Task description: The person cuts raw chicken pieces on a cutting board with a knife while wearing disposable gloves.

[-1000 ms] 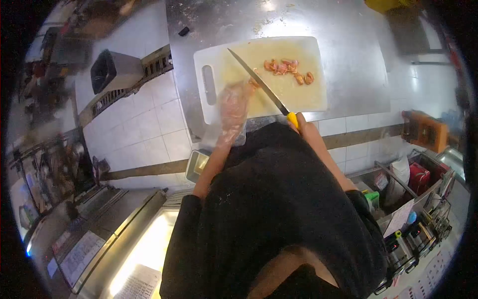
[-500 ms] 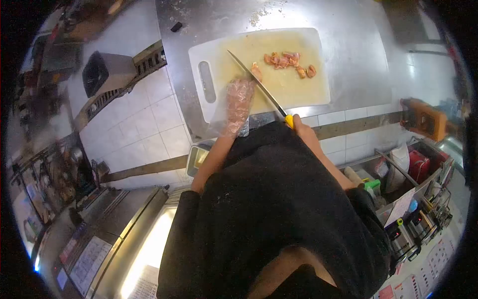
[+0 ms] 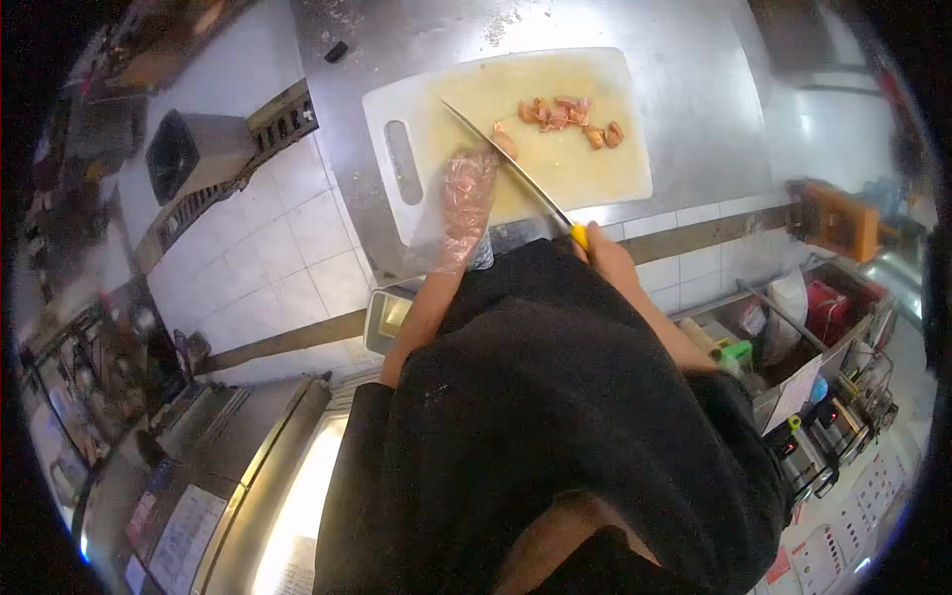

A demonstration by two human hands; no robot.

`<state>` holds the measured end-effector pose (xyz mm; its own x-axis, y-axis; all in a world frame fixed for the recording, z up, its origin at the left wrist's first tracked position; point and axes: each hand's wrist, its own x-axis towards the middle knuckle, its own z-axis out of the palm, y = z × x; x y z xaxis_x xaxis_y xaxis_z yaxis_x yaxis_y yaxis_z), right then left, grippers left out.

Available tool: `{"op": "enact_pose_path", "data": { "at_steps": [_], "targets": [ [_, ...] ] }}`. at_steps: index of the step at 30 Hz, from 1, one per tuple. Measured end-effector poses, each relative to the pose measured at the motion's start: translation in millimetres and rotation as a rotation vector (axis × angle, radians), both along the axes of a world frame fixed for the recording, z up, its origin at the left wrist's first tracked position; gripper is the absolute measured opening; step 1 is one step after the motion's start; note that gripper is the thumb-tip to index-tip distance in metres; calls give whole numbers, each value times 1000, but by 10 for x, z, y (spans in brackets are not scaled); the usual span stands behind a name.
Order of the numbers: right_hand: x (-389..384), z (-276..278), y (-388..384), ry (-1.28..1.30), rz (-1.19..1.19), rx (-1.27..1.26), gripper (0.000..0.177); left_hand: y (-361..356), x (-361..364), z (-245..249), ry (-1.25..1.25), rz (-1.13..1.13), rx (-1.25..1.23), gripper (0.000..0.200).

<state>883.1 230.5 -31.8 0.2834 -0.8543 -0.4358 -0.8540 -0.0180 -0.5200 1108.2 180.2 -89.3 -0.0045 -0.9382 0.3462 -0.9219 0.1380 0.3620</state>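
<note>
My left hand [image 3: 468, 198], in a clear plastic glove, rests at the near left of a white cutting board [image 3: 635, 178]. Its fingers are curled together at a small piece of raw meat [image 3: 504, 142]; the fingertips are blurred. Across that piece lies the long blade of a knife [image 3: 531, 180], its tip pointing to the far left. My right hand [image 3: 607, 253] is wrapped round the knife's yellow handle at the board's near edge. Several cut meat pieces [image 3: 555, 114] lie in a loose row at the board's far right.
Under the board is a steel worktop [image 3: 694, 119], with a small black object [image 3: 336, 52] at its far left. A pale container [image 3: 390, 319] stands below my left forearm. To the right are an orange object [image 3: 843, 223] and an open bin with bags [image 3: 828, 309].
The whole view has shifted slightly, so the board appears a little farther left and higher. Both hands and the knife keep nearly the same place on the board.
</note>
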Motion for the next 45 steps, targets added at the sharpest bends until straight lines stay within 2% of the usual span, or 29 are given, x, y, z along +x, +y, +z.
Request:
{"op": "enact_pose_path", "data": {
  "at_steps": [2, 5, 8, 11, 14, 17, 20, 23, 26, 28, 30, 32, 38, 41, 43, 45],
  "targets": [
    [-270, 208, 189, 12, -8, 117, 26, 75, 25, -89, -139, -25, -60, 23],
    [-331, 32, 246, 91, -21, 124, 25, 114, 83, -139, -244, -97, -84, 23],
    [-42, -136, -58, 27, 13, 95, 23, 149, 111, -111, -231, -103, -159, 20],
    [215, 1, -220, 2, -3, 50, 21, 112, 17, 238, 194, 79, 232, 31],
    [-86, -44, 10, -36, 13, -26, 23, 110, 63, 246, 205, 115, 291, 26],
    [-344, 287, 209, 21, -42, 96, 25, 186, 150, 183, 878, 196, 262, 22],
    [-425, 438, 215, -8, -75, 179, 24, 166, 341, -195, 1113, 279, 195, 27],
    [-417, 393, 180, -91, -97, 167, 23, 154, 344, 16, 1598, 311, 155, 33],
    [-352, 410, 139, -116, -104, 168, 24, 117, 261, 15, 948, 209, -2, 38],
    [-346, 433, 111, -140, -102, 154, 24, 50, 94, 237, 305, 306, 281, 36],
    [-351, 374, 107, -147, -110, 140, 24, 53, 23, 266, -43, 268, 272, 36],
    [-333, 339, 90, -166, -114, 121, 23, 100, 28, 107, -86, 106, -12, 36],
    [-304, 318, 39, -164, -114, 100, 23, -155, 262, 234, 779, 90, 379, 28],
    [-320, 270, 43, -164, -93, 61, 23, -48, 414, -47, 278, -117, 322, 29],
    [-286, 286, 14, -172, -80, 59, 24, -17, 435, 325, 240, -319, 80, 26],
    [-223, 362, -35, -188, -93, 90, 24, 123, 355, 665, 564, -161, 42, 25]
  ]
}}
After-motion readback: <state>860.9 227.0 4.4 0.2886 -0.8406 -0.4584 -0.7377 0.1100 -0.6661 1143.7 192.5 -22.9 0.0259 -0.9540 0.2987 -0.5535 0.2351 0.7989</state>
